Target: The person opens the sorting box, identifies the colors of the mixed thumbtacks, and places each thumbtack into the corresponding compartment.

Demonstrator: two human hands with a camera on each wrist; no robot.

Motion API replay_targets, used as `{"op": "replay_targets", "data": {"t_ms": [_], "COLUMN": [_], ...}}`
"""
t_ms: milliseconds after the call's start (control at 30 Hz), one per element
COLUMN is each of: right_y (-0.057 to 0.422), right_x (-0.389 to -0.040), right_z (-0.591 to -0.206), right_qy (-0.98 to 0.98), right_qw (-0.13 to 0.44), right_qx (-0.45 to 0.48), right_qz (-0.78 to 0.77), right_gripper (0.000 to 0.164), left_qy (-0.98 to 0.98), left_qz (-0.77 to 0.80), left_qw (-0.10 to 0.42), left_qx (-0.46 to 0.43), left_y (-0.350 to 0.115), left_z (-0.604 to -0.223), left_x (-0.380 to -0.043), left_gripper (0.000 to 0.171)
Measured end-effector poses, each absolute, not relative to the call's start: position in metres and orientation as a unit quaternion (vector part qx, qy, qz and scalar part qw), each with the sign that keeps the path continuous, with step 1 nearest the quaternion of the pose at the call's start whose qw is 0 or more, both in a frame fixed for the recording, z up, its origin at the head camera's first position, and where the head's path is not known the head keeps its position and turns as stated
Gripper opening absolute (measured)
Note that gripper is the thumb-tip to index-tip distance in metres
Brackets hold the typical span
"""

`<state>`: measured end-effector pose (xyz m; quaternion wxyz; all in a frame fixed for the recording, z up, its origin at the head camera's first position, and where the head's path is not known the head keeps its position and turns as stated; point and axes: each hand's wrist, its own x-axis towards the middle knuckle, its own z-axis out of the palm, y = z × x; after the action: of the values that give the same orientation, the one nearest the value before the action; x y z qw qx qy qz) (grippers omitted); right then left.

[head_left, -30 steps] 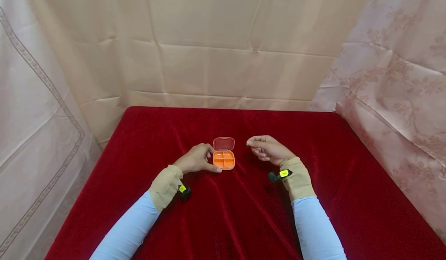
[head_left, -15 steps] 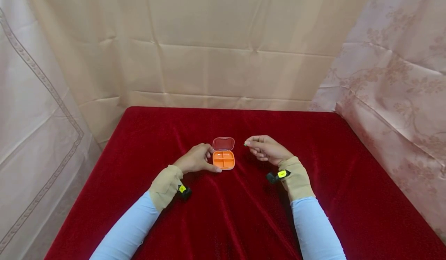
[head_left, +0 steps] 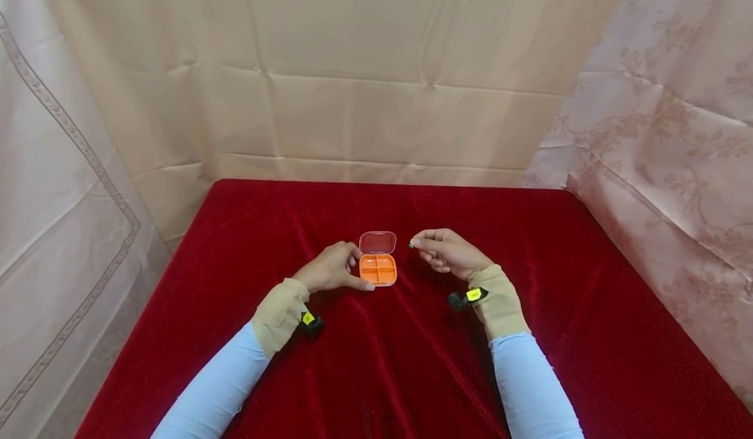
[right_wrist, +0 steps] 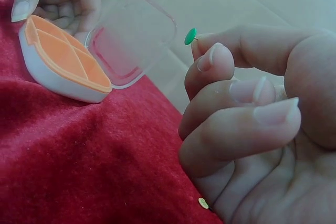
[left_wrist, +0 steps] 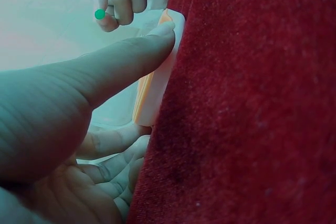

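A small pill box [head_left: 378, 272] with an orange divided inside and a white base sits on the red cloth, its clear lid [head_left: 378, 242] raised at the back. My left hand [head_left: 331, 269] grips the box from its left side, thumb at the front corner and index finger toward the back. To the right of the box, my right hand [head_left: 450, 251] pinches a green thumbtack [right_wrist: 191, 36] between thumb and index finger. In the right wrist view its round head faces the box and its pin goes between the fingertips. The other fingers of that hand are curled.
Red velvet cloth [head_left: 376, 373] covers the table. A gold thumbtack [right_wrist: 203, 203] lies on it, partly behind my right hand in the right wrist view. Beige curtain [head_left: 353, 99] hangs behind, with a patterned curtain [head_left: 676, 132] at right and a pale one [head_left: 59, 184] at left.
My right hand has moved slightly left toward the pill box, still pinching the green thumbtack. My left hand and the pill box have stayed in place.
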<state>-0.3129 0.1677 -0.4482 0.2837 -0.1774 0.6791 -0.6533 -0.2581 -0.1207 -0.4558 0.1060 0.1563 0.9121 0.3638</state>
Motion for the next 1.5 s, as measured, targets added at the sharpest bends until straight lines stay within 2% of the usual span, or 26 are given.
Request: {"op": "replay_targets", "data": {"t_ms": [367,867,1100,1233,1500], "right_y": [0.161,0.155,0.153,0.152,0.150], "right_x": [-0.310,-0.311,-0.309,-0.308,-0.309], "right_z": [-0.447,-0.452,-0.450,-0.451,-0.453], "right_qy": [0.692,0.686,0.692,0.693,0.698], "right_qw": [0.285,0.290,0.292,0.295,0.290], "right_qx": [-0.179,-0.172,-0.172,-0.176,-0.177], "right_qz": [-0.638,-0.644,-0.637,-0.633,-0.630], "right_gripper": [0.052,0.051,0.044,0.048,0.046], "left_qy": [0.912,0.913,0.912,0.911,0.913], "left_qz": [0.365,0.361,0.363,0.364,0.360], "left_qw": [0.102,0.101,0.097,0.098,0.102], "left_qx": [0.158,0.162,0.166,0.164,0.162], "left_y": [-0.121,-0.122,-0.122,-0.122,-0.122], "left_z": [-0.457,-0.457,-0.459,-0.459,-0.458], "left_x": [-0.260,-0.259,-0.260,-0.260,-0.261], "left_gripper": [0.063,0.064,0.063,0.064,0.063]}}
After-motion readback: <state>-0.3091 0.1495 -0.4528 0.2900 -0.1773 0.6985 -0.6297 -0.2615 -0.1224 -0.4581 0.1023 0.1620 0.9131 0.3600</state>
